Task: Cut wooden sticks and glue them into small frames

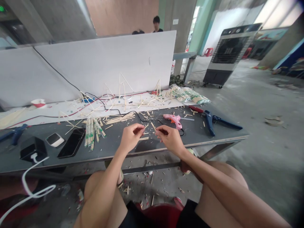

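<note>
Over the front of the grey table [123, 148], my left hand [131, 136] pinches a short piece of wooden stick [146, 125] between thumb and fingertips. My right hand [169, 137] holds another short stick piece [153, 127], tilted up toward the left. The two pieces are apart, their tips facing each other across a small gap. On the tabletop below them lie a few cut sticks [143, 138]. A pink glue gun [173, 119] rests just beyond my right hand. Behind my left hand is a pile of long thin sticks [121, 118].
Wrapped chopsticks [91, 133], a phone [72, 143], a white device [54, 139] and a black box [33, 148] lie left. Blue-handled cutters [210, 122] lie right. Stick frames [123, 91] stand before a white board [95, 63]. A black cable [106, 107] crosses the table. A person [156, 24] is beyond.
</note>
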`<state>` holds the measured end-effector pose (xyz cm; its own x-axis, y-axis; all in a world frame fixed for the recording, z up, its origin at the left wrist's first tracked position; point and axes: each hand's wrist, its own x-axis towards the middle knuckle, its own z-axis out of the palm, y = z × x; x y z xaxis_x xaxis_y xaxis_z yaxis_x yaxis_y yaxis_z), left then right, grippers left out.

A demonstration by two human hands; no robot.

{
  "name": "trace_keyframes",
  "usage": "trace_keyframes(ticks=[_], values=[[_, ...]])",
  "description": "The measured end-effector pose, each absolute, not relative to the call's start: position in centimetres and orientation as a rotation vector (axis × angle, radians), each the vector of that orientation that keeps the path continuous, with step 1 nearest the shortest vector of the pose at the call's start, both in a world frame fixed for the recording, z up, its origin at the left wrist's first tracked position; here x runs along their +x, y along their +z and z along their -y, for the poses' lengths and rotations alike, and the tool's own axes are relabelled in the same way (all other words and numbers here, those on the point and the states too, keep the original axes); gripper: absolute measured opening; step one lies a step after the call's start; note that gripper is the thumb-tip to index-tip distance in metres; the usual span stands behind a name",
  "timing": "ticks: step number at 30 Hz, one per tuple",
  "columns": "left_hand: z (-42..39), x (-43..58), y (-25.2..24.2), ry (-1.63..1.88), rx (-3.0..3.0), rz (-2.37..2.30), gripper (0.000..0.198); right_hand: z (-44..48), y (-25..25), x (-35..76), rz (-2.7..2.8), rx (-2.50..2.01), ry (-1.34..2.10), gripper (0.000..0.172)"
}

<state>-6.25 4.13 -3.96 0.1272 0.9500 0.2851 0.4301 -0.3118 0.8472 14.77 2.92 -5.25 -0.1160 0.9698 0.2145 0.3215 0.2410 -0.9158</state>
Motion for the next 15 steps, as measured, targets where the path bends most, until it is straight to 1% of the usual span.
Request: trace_keyframes(ticks=[3, 8, 15], values=[[-4.2, -5.6, -4.5, 1.021, 2.016, -1.406, 0.012, -2.8, -5.4, 15.9, 1.669, -1.378, 0.859, 0.020], [-4.0, -4.2, -5.7, 0.785, 2.297, -1.477, 0.011, -1.9, -6.0, 17.6, 1.839, -1.688, 0.585, 0.015], [-4.2, -2.4, -7.3, 0.587, 2.444, -1.504, 0.016, -1.2, -6.9, 18.1, 1.896, -1.763, 0.586, 0.018]])
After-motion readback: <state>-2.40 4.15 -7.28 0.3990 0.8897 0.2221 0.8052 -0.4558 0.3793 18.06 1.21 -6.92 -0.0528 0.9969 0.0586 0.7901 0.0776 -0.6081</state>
